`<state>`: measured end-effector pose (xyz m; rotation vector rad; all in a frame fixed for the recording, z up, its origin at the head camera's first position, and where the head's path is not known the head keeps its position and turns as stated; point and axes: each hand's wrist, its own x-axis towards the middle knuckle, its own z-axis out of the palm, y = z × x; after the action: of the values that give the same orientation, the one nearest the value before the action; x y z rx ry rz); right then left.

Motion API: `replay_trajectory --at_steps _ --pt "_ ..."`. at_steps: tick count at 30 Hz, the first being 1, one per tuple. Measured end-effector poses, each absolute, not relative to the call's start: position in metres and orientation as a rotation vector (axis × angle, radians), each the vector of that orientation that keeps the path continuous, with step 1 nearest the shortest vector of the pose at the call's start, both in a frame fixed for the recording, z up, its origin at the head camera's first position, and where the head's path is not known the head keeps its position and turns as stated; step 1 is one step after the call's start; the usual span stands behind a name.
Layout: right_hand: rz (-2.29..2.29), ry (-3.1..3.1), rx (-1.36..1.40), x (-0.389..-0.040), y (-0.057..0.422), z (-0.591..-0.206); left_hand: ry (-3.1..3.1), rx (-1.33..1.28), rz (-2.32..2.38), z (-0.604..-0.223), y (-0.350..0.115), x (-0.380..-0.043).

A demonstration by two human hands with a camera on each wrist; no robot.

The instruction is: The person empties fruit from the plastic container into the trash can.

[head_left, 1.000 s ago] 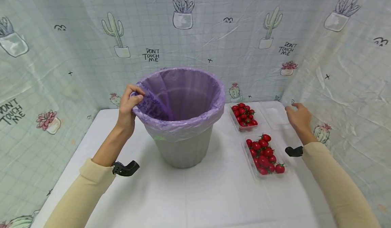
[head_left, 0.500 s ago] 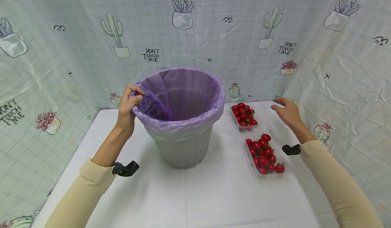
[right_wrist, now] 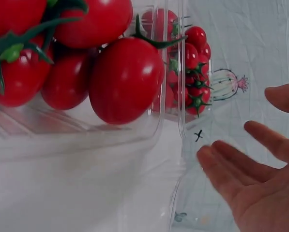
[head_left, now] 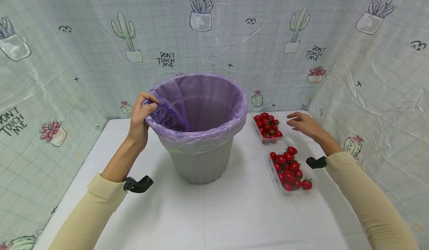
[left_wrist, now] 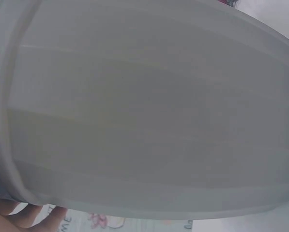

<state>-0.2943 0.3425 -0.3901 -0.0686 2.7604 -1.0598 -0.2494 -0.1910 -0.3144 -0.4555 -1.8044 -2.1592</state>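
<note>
White bench. Grey bin upright on it, purple bag turned over its rim; inside floor hidden. Right of it, near tray and far tray, both clear. Left hand clenched on bagged rim; mostly cut off in left wrist view, where bin wall blocks nearly everything. Right hand loose, fingers parted, holding nothing, just beside far tray. Red tomatoes fill both trays.

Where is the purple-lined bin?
In the head view's middle, the purple-lined bin stands left of the rear tomato box, the left hand gripping its rim.
</note>
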Motion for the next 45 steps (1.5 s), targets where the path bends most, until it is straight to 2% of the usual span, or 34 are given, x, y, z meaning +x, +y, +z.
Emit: replay_trajectory --at_steps 20,27,45 --pt "-1.113 2.343 0.054 -0.303 0.337 -0.406 -1.799 -0.442 -2.172 -0.314 -0.192 -0.249" --pt "-1.066 2.366 0.086 -0.304 0.336 -0.412 -1.801 -0.447 -2.167 -0.313 -0.190 -0.249" --pt "-1.301 2.324 0.139 -0.308 0.334 -0.421 -1.823 -0.454 -2.150 -0.315 -0.192 -0.251"
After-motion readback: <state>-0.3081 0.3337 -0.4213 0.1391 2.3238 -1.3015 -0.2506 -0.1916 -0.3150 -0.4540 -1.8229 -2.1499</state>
